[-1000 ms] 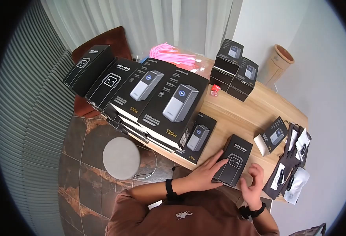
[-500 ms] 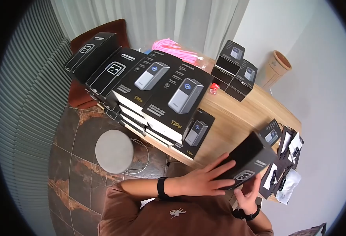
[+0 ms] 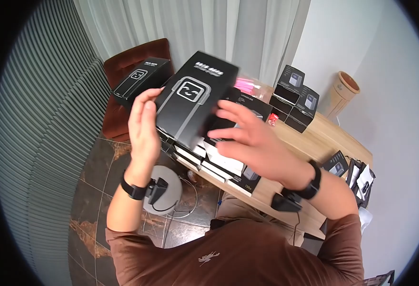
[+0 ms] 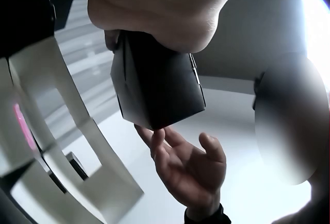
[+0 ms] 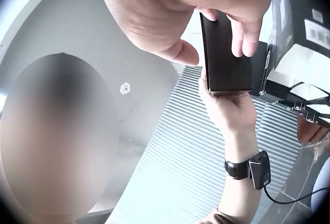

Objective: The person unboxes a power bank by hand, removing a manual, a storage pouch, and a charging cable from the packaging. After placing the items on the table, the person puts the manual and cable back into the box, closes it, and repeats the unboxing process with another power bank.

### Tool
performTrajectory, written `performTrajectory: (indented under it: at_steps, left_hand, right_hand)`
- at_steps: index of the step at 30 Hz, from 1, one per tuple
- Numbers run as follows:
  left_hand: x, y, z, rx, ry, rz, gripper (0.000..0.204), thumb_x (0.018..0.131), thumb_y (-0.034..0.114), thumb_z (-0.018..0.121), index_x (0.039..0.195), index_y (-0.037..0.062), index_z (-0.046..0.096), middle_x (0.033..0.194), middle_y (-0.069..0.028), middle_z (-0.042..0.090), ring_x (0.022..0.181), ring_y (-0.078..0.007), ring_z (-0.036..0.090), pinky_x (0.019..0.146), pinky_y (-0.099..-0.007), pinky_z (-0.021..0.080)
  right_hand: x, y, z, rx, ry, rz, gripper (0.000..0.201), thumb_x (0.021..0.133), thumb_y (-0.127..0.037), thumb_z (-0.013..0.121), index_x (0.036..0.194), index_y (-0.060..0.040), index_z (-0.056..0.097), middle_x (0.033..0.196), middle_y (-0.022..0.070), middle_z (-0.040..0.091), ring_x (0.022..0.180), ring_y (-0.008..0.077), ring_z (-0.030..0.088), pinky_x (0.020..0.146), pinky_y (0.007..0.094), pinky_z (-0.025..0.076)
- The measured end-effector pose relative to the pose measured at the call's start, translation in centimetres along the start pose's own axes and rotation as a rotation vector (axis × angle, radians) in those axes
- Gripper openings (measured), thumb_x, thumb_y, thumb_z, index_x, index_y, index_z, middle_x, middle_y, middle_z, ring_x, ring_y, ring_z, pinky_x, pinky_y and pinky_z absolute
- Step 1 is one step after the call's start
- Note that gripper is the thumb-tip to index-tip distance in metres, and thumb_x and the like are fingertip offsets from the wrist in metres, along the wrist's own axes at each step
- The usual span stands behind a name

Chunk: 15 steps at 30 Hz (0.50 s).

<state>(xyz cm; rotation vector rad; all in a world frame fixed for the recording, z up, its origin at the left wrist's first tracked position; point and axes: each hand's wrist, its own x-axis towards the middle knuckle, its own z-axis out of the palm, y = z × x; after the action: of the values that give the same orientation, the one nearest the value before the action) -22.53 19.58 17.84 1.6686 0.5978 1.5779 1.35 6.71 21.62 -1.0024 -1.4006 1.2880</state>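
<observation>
A black box with a smiling-face print is held up over the stack of power bank boxes in the head view. My left hand grips it at its left edge; the left wrist view shows that palm against the black box. With fingers spread, my right hand is at the opposite side. The right wrist view has the fingertips of my right hand on the box's dark face, and the left hand under its end. Much of the stack is hidden behind the box and hands.
Another face-print box is at the far left. Smaller boxes stand stacked at the back right, near a clay pot. Pink cords lie behind the stack. Dark pouches with cables occupy the right end. A round stool stands below.
The black box has been lifted off the table, tilted, and carried left and up over the stack. Both hands moved with it; my left hand is now at its far left edge.
</observation>
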Motion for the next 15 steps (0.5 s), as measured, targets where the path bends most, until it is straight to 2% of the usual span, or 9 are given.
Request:
performTrajectory:
  at_steps: [1, 3, 4, 7, 8, 11, 13, 14, 15]
  left_hand:
    - [0.9, -1.2, -1.2, -0.069, 0.032, -0.099, 0.034, 0.117, 0.024, 0.043, 0.134, 0.0001, 0.06, 0.128, -0.0119, 0.07, 0.115, -0.0155, 0.067, 0.1, -0.0303, 0.054]
    - [1.8, -2.9, -3.3, -0.027, 0.057, -0.136, 0.031, 0.118, 0.024, 0.043, 0.131, 0.0022, 0.062, 0.125, -0.0099, 0.072, 0.103, -0.0128, 0.071, 0.087, -0.0253, 0.059]
    - [1.8, -2.3, -3.2, -0.05, 0.085, -0.149, 0.029, 0.118, 0.019, 0.045, 0.124, -0.0001, 0.066, 0.127, -0.0109, 0.074, 0.117, -0.0139, 0.066, 0.106, -0.0292, 0.05]
    - [2.2, -3.9, -4.6, 0.05, 0.05, -0.132, 0.03, 0.119, 0.021, 0.044, 0.122, 0.0, 0.066, 0.126, -0.0111, 0.074, 0.118, -0.0141, 0.066, 0.106, -0.0294, 0.05]
    - [2.3, -4.0, -4.8, 0.077, 0.04, -0.118, 0.029, 0.119, 0.018, 0.044, 0.124, -0.0015, 0.064, 0.13, -0.0127, 0.073, 0.12, -0.0171, 0.066, 0.109, -0.0312, 0.049]
    - [2.8, -4.2, -4.5, 0.16, 0.123, 0.106, 0.024, 0.117, 0.013, 0.045, 0.124, -0.003, 0.062, 0.137, -0.015, 0.069, 0.125, -0.0212, 0.066, 0.113, -0.0335, 0.047]
    - [2.1, -2.1, -3.2, 0.444, 0.243, 0.426, 0.014, 0.109, 0.001, 0.051, 0.117, -0.0039, 0.062, 0.136, -0.0214, 0.066, 0.129, -0.0297, 0.062, 0.113, -0.0411, 0.047]
    - [0.9, -2.0, -3.2, 0.495, 0.227, 0.496, 0.013, 0.104, -0.001, 0.055, 0.114, -0.0033, 0.062, 0.132, -0.0217, 0.066, 0.125, -0.0314, 0.063, 0.109, -0.0425, 0.049]
    - [-0.2, -1.7, -3.2, 0.574, 0.162, 0.617, 0.014, 0.095, -0.001, 0.06, 0.109, -0.0016, 0.063, 0.124, -0.0205, 0.067, 0.116, -0.0331, 0.064, 0.103, -0.0431, 0.05]
  right_hand:
    - [1.7, -0.2, 0.5, 0.028, -0.027, 0.05, 0.085, 0.098, -0.004, 0.073, 0.169, -0.0032, 0.025, 0.166, 0.025, 0.036, 0.143, 0.0267, 0.056, 0.108, 0.0347, 0.053]
    - [4.4, 0.2, 1.1, 0.051, -0.065, 0.102, 0.086, 0.098, -0.004, 0.074, 0.167, 0.0038, 0.023, 0.166, 0.0254, 0.036, 0.14, 0.0265, 0.058, 0.109, 0.0339, 0.053]
    - [5.8, 0.8, 1.3, 0.08, -0.064, 0.117, 0.086, 0.099, -0.004, 0.074, 0.167, 0.0055, 0.022, 0.166, 0.0261, 0.036, 0.139, 0.0268, 0.059, 0.109, 0.0342, 0.053]
    - [8.4, 2.2, 1.7, 0.166, -0.064, 0.158, 0.087, 0.099, -0.002, 0.073, 0.166, 0.0095, 0.019, 0.166, 0.0284, 0.034, 0.138, 0.0281, 0.059, 0.111, 0.0357, 0.053]
    - [8.9, 2.1, 1.6, 0.182, -0.066, 0.167, 0.088, 0.099, -0.002, 0.073, 0.166, 0.0099, 0.018, 0.166, 0.0292, 0.033, 0.139, 0.0289, 0.059, 0.112, 0.0368, 0.052]
    - [9.4, 0.7, 1.6, 0.316, -0.106, 0.2, 0.087, 0.1, 0.001, 0.069, 0.167, 0.0087, 0.013, 0.169, 0.0311, 0.027, 0.146, 0.0325, 0.053, 0.12, 0.0408, 0.048]
    - [9.7, 0.9, 1.3, 0.42, -0.13, 0.205, 0.087, 0.1, 0.004, 0.066, 0.167, 0.008, 0.012, 0.17, 0.0318, 0.024, 0.149, 0.0339, 0.049, 0.123, 0.0424, 0.045]
    - [10.0, 1.6, 1.3, 0.439, -0.152, 0.181, 0.088, 0.099, 0.007, 0.064, 0.169, 0.0062, 0.01, 0.172, 0.0316, 0.022, 0.155, 0.0352, 0.042, 0.121, 0.041, 0.046]
    - [10.0, 1.8, 1.3, 0.452, -0.183, 0.148, 0.088, 0.098, 0.007, 0.063, 0.169, 0.0057, 0.01, 0.172, 0.0312, 0.022, 0.156, 0.0355, 0.041, 0.12, 0.0403, 0.046]
